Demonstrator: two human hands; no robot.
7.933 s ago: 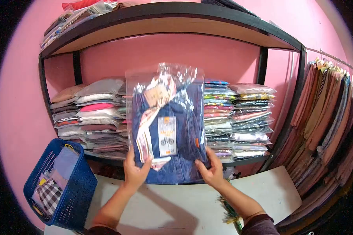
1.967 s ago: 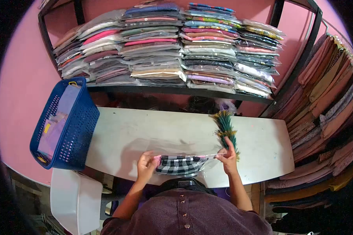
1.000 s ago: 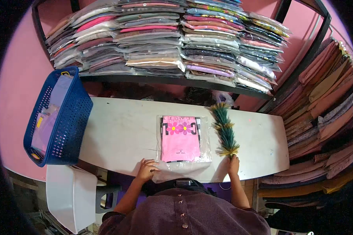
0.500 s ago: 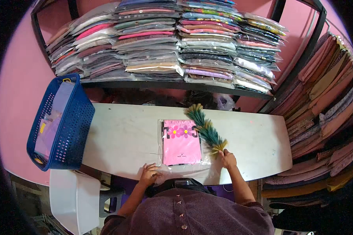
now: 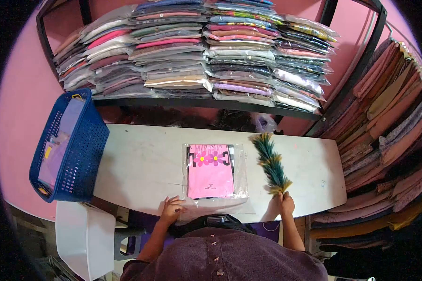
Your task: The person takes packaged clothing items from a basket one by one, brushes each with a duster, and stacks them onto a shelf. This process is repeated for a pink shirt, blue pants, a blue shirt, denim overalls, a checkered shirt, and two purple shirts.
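Observation:
A folded pink T-shirt (image 5: pixel 210 180) with a flower print lies flat on the table inside a clear plastic bag (image 5: pixel 239 178). At the bag's lower left corner rests my left hand (image 5: pixel 171 210), fingers stretched toward the plastic. My right hand (image 5: pixel 286 205) is closed round the handle end of a feather duster (image 5: pixel 271 161). The duster's green and yellow feathers point away from me, to the right of the bag.
A blue perforated basket (image 5: pixel 87 157) stands at the table's left end, above a white plastic tub (image 5: pixel 82 239). Stacks of bagged clothes (image 5: pixel 173 56) fill the shelf behind the white table (image 5: pixel 140 159). Hanging garments (image 5: pixel 384 122) line the right side.
My right hand has moved the feather duster to the right, off the bagged T-shirt and clear of it. My left hand stays by the bag's lower left corner.

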